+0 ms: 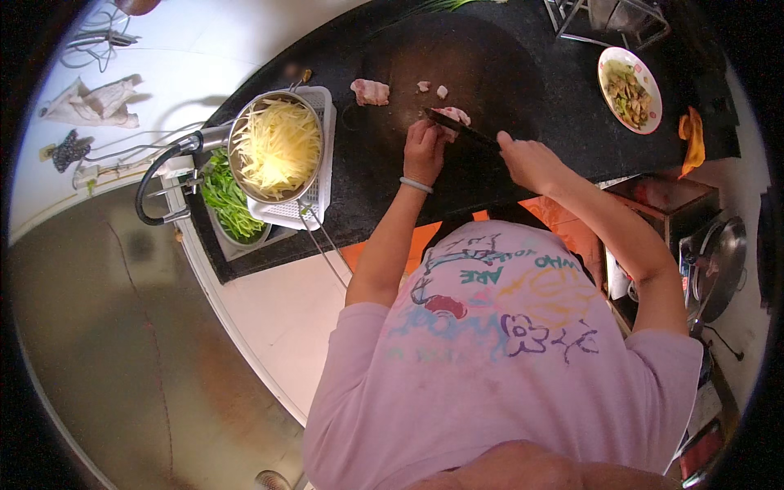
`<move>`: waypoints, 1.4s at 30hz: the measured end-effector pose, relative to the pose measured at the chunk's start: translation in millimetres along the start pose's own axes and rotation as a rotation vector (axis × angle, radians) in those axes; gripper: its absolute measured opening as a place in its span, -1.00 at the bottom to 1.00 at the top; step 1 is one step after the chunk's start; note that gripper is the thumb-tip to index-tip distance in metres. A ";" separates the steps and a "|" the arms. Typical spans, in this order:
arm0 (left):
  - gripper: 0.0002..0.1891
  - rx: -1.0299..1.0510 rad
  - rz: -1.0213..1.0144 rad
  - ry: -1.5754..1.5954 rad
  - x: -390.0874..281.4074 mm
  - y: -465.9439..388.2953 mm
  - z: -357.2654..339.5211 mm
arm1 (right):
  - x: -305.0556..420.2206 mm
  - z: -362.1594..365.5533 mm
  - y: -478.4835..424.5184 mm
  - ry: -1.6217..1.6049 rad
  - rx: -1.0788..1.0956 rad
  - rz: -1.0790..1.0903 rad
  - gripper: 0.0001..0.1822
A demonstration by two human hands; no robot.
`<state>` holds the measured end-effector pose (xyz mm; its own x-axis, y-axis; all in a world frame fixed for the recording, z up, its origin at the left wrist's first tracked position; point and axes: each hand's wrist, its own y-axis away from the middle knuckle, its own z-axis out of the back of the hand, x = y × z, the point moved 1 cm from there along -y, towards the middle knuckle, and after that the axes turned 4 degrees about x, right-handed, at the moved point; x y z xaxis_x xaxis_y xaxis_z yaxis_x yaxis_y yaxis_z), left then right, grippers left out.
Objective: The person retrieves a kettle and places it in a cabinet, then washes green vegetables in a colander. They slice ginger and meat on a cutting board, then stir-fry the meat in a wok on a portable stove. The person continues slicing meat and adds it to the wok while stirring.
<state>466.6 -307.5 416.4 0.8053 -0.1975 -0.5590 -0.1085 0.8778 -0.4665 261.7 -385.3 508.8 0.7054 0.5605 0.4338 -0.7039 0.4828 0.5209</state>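
My right hand (531,164) grips the handle of a dark-bladed kitchen knife (468,130). The blade lies across a piece of raw pink-and-white meat (454,114), right by the fingertips of my left hand (424,147). With bent fingers, that hand holds the meat against the dark round cutting surface (490,67). Farther back sit two small cut bits of meat (442,92). A larger chunk of raw meat (370,92) lies to their left. The left fingers partly hide the held piece.
At left, a metal strainer (323,144) of pale yellow shreds rests over a white plastic basket (327,116), its handle jutting past the counter edge. Below are leafy greens (229,196) in a bowl and a faucet (214,138). A plate of cooked food (654,116) stands right, near a wire rack (603,40).
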 end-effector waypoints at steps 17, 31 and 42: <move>-0.80 -0.041 0.020 -0.015 4.2 11.2 0.3 | 19.8 16.7 4.4 -0.014 0.024 -0.045 -0.80; -0.78 0.029 0.026 0.030 11.1 8.0 1.7 | 51.2 42.1 -2.3 0.096 0.147 -0.008 -0.74; -0.80 0.025 0.060 0.065 11.9 11.4 0.6 | 60.8 25.8 -47.0 -0.011 0.177 -0.056 -0.69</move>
<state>475.3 -299.6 404.9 0.7578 -0.1713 -0.6296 -0.1405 0.8994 -0.4139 339.8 -391.3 529.6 0.7444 0.5283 0.4084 -0.6390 0.3862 0.6652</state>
